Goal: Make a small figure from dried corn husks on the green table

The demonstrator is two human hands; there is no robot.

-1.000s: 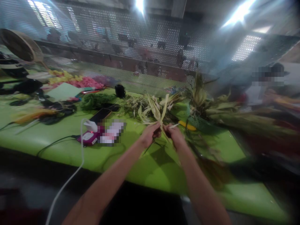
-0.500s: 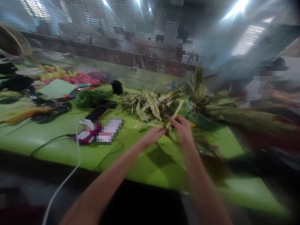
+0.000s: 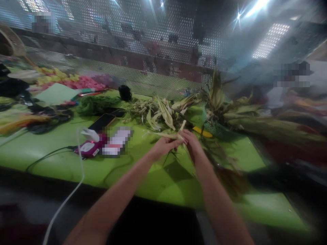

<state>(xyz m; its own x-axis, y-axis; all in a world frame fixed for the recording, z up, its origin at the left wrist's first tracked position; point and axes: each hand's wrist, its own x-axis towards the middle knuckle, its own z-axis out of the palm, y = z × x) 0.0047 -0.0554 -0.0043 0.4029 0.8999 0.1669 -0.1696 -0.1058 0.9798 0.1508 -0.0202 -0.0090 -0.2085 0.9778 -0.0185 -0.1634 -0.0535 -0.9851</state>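
Note:
Close together above the green table (image 3: 150,183), my left hand (image 3: 163,147) and my right hand (image 3: 192,142) both have their fingers closed on pale strips that look like corn husk. One husk strip (image 3: 163,135) sticks out leftward past my left fingers. Another pale strip end (image 3: 183,125) points up above my right fingers. Dark thin strands hang below my hands. Just beyond lies a heap of dried husks (image 3: 166,115). A yellow-handled tool (image 3: 202,132) rests right of my right hand; its kind is unclear.
To the left are a purple power adapter (image 3: 88,149), a white cable (image 3: 81,166), a dark phone (image 3: 102,121) and a blurred pale screen (image 3: 117,141). Green fibre (image 3: 98,103) and pink flowers (image 3: 84,82) lie farther back. Long leaves and a person (image 3: 291,92) are at the right.
My hands have drawn together, the right one moving left and slightly down. The upright strip end now shows shorter, and the yellow tool has come into fuller view. The camera has shifted slightly.

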